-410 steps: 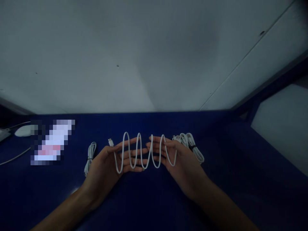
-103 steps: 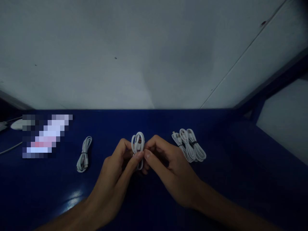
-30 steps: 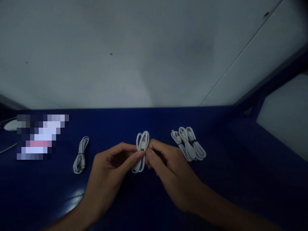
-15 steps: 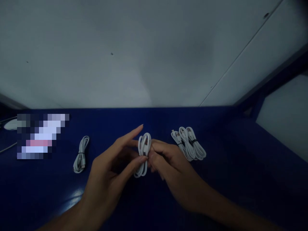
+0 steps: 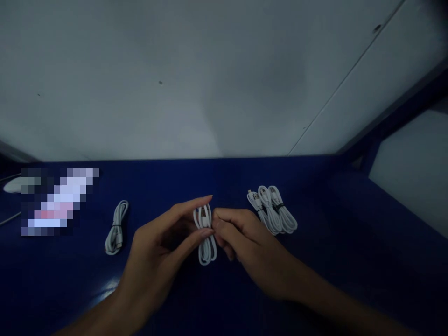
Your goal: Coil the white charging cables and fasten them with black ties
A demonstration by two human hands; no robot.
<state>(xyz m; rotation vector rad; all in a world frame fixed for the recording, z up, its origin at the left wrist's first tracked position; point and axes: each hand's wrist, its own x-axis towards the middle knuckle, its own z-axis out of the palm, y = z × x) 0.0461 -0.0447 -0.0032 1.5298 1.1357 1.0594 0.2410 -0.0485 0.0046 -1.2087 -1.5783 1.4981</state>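
A white USB cable (image 5: 207,249), coiled into a long bundle, hangs above the blue table. My left hand (image 5: 159,242) is closed on it, thumb across its middle and index finger at its top end. A metal plug shows inside the upper loops. My right hand (image 5: 241,235) presses against the bundle's middle from the right, its fingertips pinched together. Whatever lies between those fingertips is hidden.
Three tied white cables (image 5: 275,212) lie side by side beyond my right hand. Another tied cable (image 5: 117,228) rests left of my left hand. Farther left is a blurred-out bright object (image 5: 63,200) beside a white rounded item (image 5: 14,184). A pale wall (image 5: 175,116) rises behind the blue table (image 5: 224,179).
My left index finger has bent down onto the cable's top end. The bundle has tilted, its lower loops swinging right. My right hand stays pinched at its middle.
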